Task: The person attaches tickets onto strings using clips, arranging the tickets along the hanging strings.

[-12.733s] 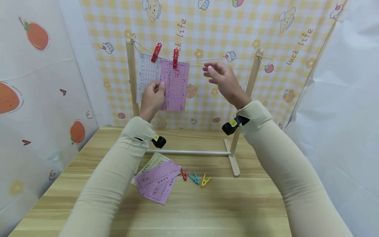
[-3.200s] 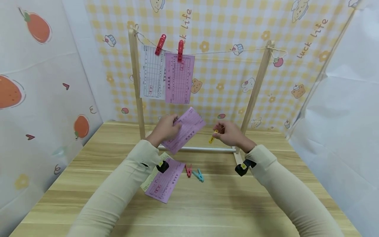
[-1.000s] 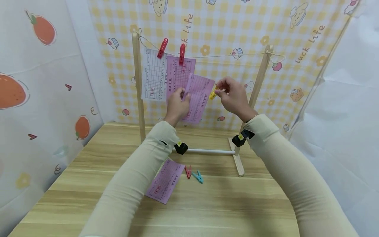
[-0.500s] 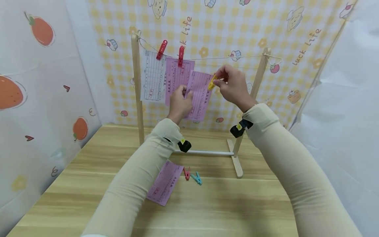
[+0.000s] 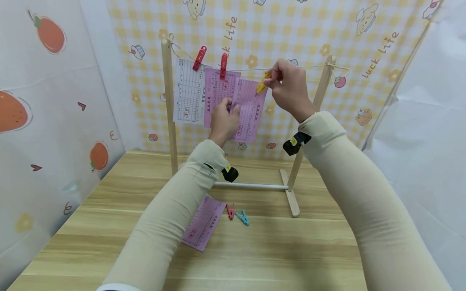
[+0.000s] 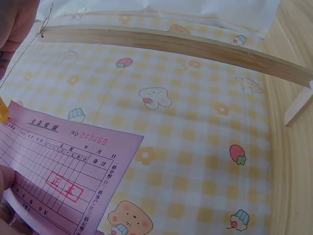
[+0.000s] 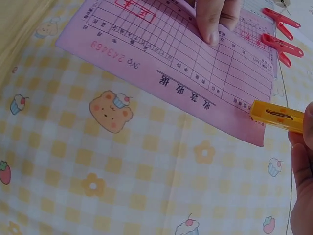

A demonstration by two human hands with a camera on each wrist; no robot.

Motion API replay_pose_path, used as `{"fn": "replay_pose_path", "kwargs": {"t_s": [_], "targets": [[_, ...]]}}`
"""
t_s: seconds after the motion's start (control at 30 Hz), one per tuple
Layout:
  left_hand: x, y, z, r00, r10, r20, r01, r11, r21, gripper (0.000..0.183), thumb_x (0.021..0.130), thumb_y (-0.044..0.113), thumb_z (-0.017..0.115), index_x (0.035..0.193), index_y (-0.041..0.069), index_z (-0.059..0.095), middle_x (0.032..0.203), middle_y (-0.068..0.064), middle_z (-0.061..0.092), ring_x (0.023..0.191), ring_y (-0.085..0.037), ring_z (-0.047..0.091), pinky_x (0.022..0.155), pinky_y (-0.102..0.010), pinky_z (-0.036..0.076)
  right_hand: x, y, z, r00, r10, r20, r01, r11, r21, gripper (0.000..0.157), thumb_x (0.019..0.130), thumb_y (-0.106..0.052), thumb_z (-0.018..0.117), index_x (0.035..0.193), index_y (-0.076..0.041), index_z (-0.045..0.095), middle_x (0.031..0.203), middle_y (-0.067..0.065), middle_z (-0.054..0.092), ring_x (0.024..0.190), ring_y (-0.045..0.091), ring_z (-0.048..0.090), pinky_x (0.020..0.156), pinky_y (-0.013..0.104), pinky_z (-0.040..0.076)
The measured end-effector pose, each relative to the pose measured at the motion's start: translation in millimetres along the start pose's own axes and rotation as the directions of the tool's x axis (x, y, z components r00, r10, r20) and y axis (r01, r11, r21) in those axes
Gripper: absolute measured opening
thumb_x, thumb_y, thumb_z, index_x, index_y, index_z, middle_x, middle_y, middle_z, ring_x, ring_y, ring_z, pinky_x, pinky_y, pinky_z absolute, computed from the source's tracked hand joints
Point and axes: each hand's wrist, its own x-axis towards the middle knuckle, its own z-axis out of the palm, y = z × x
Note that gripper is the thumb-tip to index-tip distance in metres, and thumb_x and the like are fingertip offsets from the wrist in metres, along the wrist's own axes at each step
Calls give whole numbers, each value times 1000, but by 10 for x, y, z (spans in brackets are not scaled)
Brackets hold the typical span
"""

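My left hand [image 5: 225,120] pinches the left edge of a pink receipt slip [image 5: 251,111], raised just under the string [image 5: 251,70] in the head view. In my right hand [image 5: 289,87] a yellow clothespin [image 5: 263,83] is pinched, its tip overlapping the slip's upper right corner, as the right wrist view also shows with the clothespin [image 6: 3,111] at the slip's corner in the left wrist view. Left of it hang a white slip [image 5: 189,91] and another pink slip [image 5: 214,87], each under a red clothespin [image 5: 223,66] on the string.
A wooden post [image 5: 169,109] stands at either end of the string, joined low down by a white rod [image 5: 255,186]. On the table lie a pink slip [image 5: 204,224], a red clothespin [image 5: 230,211] and a blue clothespin [image 5: 242,218]. A checked cloth hangs behind.
Since 3.2 seconds ago both hands have risen from near the rod, bringing the pink slip and yellow clothespin up to the string. In the last second the clothespin has come over the slip's corner.
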Motion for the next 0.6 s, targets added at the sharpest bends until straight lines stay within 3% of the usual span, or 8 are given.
{"fn": "replay_pose_path", "kwargs": {"t_s": [0.13, 0.3, 0.6], "targets": [[24, 22, 0, 1000, 10, -5, -10, 1000, 11, 19, 99, 23, 56, 111, 9, 57, 97, -5, 61, 86, -18, 56, 77, -29, 46, 72, -51, -9, 999, -25, -46, 25, 1000, -14, 37, 87, 3, 67, 66, -8, 38, 90, 13, 71, 89, 17, 69, 70, 15, 44], [45, 43, -1, 1000, 28, -10, -28, 1000, 5, 19, 99, 22, 57, 112, 8, 58, 98, -5, 61, 86, -18, 56, 77, -29, 46, 146, -119, -15, 993, -63, -99, 63, 998, -8, 43, 87, 4, 67, 62, -10, 35, 85, 13, 70, 89, 17, 70, 72, 15, 48], [62, 77, 5, 1000, 29, -8, -29, 1000, 12, 20, 99, 22, 57, 112, 7, 58, 99, -6, 62, 87, -19, 56, 80, -30, 44, 285, -164, -11, 982, -69, -173, 68, 998, -16, 47, 87, 8, 64, 58, -11, 31, 85, 12, 73, 86, 16, 71, 70, 12, 45]]}}
